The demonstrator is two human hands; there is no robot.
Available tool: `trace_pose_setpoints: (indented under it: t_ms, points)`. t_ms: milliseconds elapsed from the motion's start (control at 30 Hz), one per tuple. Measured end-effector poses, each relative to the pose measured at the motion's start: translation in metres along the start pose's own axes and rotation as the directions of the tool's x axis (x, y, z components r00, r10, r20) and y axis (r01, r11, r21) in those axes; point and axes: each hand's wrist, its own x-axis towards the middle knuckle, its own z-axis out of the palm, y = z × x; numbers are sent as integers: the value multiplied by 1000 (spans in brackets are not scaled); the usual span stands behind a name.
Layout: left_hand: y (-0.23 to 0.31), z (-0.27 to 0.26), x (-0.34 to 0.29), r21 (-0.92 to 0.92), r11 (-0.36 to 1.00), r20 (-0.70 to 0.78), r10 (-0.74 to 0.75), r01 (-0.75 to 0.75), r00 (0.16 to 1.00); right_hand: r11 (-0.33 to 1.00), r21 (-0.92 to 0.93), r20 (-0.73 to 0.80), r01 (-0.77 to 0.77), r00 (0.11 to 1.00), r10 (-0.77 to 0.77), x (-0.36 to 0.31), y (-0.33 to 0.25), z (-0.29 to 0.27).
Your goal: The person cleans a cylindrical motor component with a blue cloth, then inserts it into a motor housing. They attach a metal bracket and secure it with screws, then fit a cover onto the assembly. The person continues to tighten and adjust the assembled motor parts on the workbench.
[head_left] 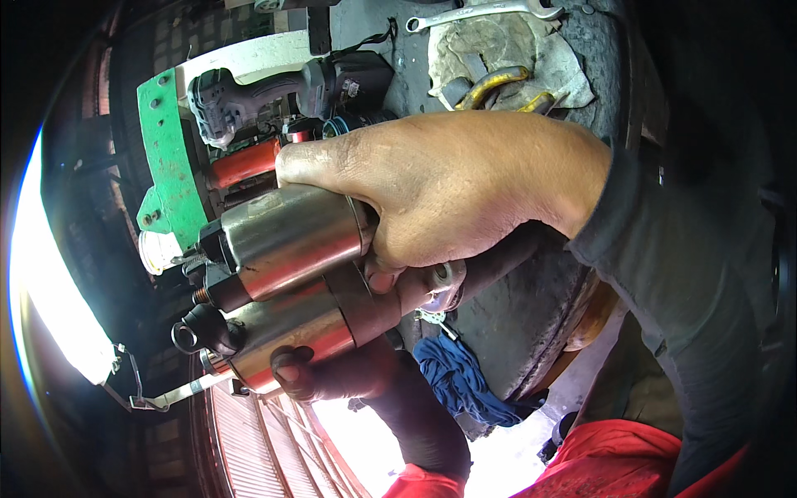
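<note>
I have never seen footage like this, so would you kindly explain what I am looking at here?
This is one picture from a fisheye camera worn on a person's head, looking down at their own bare hands; straight edges bend near the rim. The right hand grips the top of a double-barrelled shiny metal motor part, and the left hand supports it from below. Behind them on the workbench lie a grey cordless power tool, a spanner and yellow-handled pliers on a dirty cloth. A blue rag lies lower down.

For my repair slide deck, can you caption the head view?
Right hand and left hand grip a two-cylinder metal motor unit above a cluttered workbench.
</note>
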Motion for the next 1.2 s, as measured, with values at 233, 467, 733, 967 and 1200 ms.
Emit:
trace_pose_setpoints:
  t_ms: [233,467,733,967,1200]
  points:
    - [1,2,1,-124,988,34,-85,88,996,995,99,21,-28,999,26,-2,-1,-1]
    - [2,3,1,-155,981,83,-101,113,991,993,55,-30,105,994,-103,4,8,3]
    - [1,12,-3,-119,993,115,36,-22,993,1000,24,-33,14,999,-14,2,11,3]
    - [-9,-8,1,-737,558,383,-120,381,916,996,-40,-62,85,994,-87,5,13,4]
    - [23,-36,34,-372,926,303,54,66,952,997,74,32,-8,999,5,1,-4,-1]
